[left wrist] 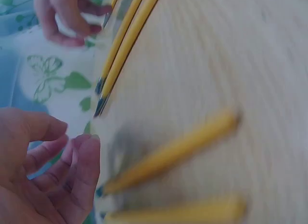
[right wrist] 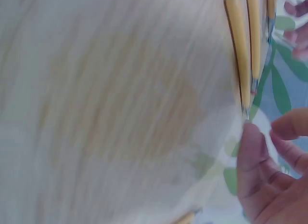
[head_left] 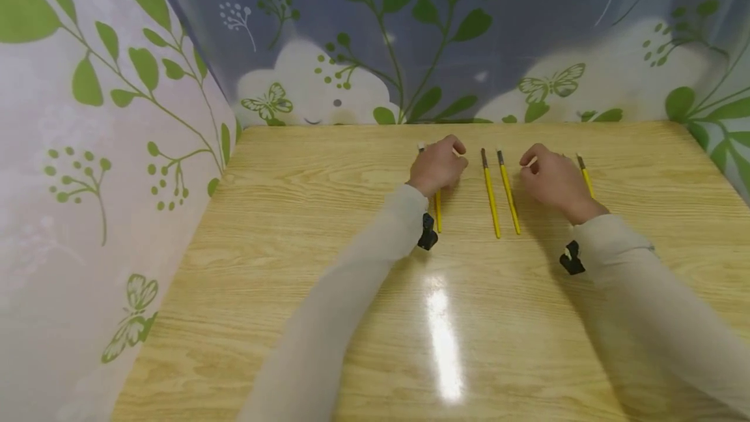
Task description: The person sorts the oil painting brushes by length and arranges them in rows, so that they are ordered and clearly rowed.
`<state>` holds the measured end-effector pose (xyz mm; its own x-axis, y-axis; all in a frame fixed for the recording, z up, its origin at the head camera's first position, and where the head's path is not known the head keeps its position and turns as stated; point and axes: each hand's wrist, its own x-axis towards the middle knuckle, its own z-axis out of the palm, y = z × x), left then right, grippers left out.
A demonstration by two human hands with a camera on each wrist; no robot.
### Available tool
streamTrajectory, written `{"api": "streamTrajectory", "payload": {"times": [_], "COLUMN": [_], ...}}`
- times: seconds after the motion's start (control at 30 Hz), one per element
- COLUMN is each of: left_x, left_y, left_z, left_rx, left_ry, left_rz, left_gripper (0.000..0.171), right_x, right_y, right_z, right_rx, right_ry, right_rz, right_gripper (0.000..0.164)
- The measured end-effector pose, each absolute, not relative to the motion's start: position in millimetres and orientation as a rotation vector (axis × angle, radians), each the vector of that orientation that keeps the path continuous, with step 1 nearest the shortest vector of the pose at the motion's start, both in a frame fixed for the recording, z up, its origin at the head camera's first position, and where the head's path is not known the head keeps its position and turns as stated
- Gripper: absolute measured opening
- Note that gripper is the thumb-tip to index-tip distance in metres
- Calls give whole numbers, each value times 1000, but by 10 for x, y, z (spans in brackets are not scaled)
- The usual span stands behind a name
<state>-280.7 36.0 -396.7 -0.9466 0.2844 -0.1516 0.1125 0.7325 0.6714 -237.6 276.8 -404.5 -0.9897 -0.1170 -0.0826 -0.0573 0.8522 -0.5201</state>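
My left hand hovers over a yellow-handled paintbrush that it partly hides. The left wrist view shows two blurred paintbrushes beside this hand, its fingers loosely curled around nothing. To the right, two more paintbrushes, one dark-tipped and one pale-tipped, lie side by side between the hands. My right hand is just right of that pair, thumb and fingers bent with nothing in them. Another paintbrush lies partly hidden behind the right hand.
The brushes lie on a wood-grain table, tips towards its far edge. A leaf-patterned curtain or cloth rises behind, with a similar patterned wall on the left. Dark wrist cameras sit at both cuffs.
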Motion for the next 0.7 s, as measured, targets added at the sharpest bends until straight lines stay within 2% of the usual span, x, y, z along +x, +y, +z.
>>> {"api": "streamTrajectory", "payload": {"times": [0.27, 0.7], "left_x": [-2949, -3007], "left_y": [-171, -1110], "left_z": [-3748, -3736], "left_rx": [399, 354], "left_ry": [2856, 3022], "left_rz": [838, 613], "left_gripper": [28, 26], "right_x": [-2360, -2233], "right_y": [3100, 3908], "right_z": [-3879, -3801], "right_rx": [-168, -59], "right_ry": [3075, 3159], "right_rz": [-830, -615], "right_gripper": [48, 51]}}
